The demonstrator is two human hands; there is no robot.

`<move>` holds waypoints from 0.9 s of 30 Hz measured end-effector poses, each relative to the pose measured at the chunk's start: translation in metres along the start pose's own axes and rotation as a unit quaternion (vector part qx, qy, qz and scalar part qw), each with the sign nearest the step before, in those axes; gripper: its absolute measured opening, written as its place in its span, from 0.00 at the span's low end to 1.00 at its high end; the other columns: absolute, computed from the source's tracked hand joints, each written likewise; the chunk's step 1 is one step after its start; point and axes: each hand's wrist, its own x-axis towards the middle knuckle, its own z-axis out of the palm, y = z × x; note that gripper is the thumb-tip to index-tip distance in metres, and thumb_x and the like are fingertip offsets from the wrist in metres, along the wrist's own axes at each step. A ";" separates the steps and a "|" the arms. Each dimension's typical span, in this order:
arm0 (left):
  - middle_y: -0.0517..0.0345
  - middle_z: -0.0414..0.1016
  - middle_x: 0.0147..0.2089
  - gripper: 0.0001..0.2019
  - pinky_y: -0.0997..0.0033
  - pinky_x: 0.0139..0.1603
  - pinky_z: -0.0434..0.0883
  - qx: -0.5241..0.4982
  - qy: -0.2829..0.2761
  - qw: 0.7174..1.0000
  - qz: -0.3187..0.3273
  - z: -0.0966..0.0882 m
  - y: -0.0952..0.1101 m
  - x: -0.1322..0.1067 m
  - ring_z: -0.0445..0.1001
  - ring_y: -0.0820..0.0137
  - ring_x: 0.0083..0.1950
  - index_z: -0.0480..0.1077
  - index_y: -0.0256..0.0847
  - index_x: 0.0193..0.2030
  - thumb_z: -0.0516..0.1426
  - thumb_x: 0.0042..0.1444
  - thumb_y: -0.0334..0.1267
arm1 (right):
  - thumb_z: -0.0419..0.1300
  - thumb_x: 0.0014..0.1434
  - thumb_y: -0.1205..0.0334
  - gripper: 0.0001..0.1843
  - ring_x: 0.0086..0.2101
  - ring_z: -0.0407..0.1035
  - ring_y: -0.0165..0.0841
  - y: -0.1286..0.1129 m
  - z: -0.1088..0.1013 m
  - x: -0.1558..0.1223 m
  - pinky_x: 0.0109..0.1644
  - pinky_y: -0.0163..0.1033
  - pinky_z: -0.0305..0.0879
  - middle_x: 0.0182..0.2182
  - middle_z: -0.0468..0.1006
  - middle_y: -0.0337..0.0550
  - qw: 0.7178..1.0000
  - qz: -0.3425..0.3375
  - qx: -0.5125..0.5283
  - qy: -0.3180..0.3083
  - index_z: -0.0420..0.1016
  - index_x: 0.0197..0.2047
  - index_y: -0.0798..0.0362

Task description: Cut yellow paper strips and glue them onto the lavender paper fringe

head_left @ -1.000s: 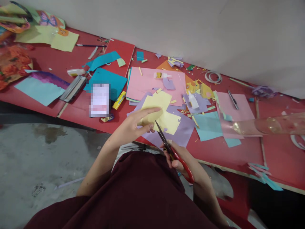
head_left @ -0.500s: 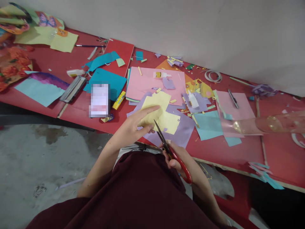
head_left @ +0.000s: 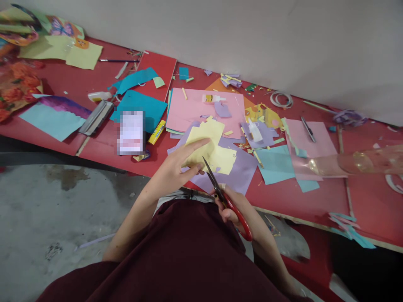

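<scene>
My left hand (head_left: 178, 165) is at the cut piece of yellow paper (head_left: 225, 159), its index finger stretched across the top and its thumb bent in at the near edge. Other fingers of that hand are mostly hidden behind the paper. My right hand (head_left: 234, 205) is wrapped round the red handles of a pair of scissors (head_left: 214, 180). The dark blades point up and left, slightly parted, with their tips close to the paper near my left thumb. Under the yellow paper lies a purple sheet (head_left: 244, 167) with uneven edges.
Pink sheets (head_left: 189, 109) lie behind, with a small glue bottle (head_left: 212, 98) on top. A white glue bottle (head_left: 255, 132) is to the right. At left are a phone (head_left: 131, 132) and a yellow glue stick (head_left: 157, 132). A clear bottle (head_left: 355, 162) lies at right.
Very little differs. The yellow paper and the scissors have shifted slightly to the left; both hands keep nearly the same pose.
</scene>
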 end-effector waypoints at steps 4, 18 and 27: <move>0.51 0.68 0.70 0.29 0.54 0.71 0.67 0.009 0.006 1.000 0.012 0.001 -0.002 -0.001 0.66 0.60 0.72 0.63 0.47 0.70 0.56 0.62 0.26 | 0.52 0.56 0.22 0.37 0.21 0.59 0.28 0.004 0.000 0.000 0.25 0.35 0.58 0.25 0.66 0.33 1.000 -0.001 0.022 -0.008 0.64 0.46 0.49; 0.53 0.66 0.71 0.28 0.57 0.70 0.70 -0.019 0.035 0.999 -0.035 0.008 0.000 -0.002 0.68 0.59 0.70 0.63 0.50 0.70 0.56 0.63 0.29 | 0.52 0.62 0.27 0.31 0.19 0.59 0.25 0.006 0.006 0.003 0.25 0.33 0.57 0.27 0.67 0.33 0.999 -0.014 0.012 0.033 0.65 0.44 0.50; 0.54 0.65 0.72 0.28 0.69 0.51 0.83 -0.095 0.061 0.991 -0.073 0.020 -0.002 -0.001 0.74 0.61 0.63 0.63 0.49 0.69 0.56 0.63 0.28 | 0.51 0.64 0.30 0.29 0.19 0.60 0.26 0.012 0.006 0.003 0.25 0.33 0.57 0.25 0.67 0.33 0.999 -0.012 -0.004 0.041 0.65 0.44 0.49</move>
